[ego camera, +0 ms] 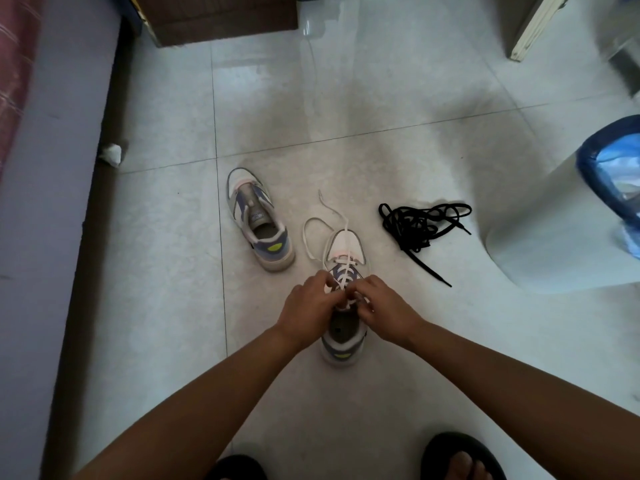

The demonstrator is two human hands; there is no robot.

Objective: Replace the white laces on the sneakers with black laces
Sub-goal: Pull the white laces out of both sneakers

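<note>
Two white, blue and pink sneakers stand on the tiled floor. The near sneaker (343,251) still carries a white lace (313,237), whose loose end loops out past the toe to the left. My left hand (306,311) and my right hand (384,311) meet over its upper eyelets, each pinching the white lace there. The far sneaker (258,220) stands to the left with no lace in it. A tangle of black laces (415,226) lies on the floor to the right of the near sneaker.
A bed edge with a dark base (100,202) runs along the left. A crumpled white scrap (111,154) lies by it. A brown cabinet (214,15) stands at the back, a blue bin (609,178) at the right. My sandalled feet (460,459) are at the bottom.
</note>
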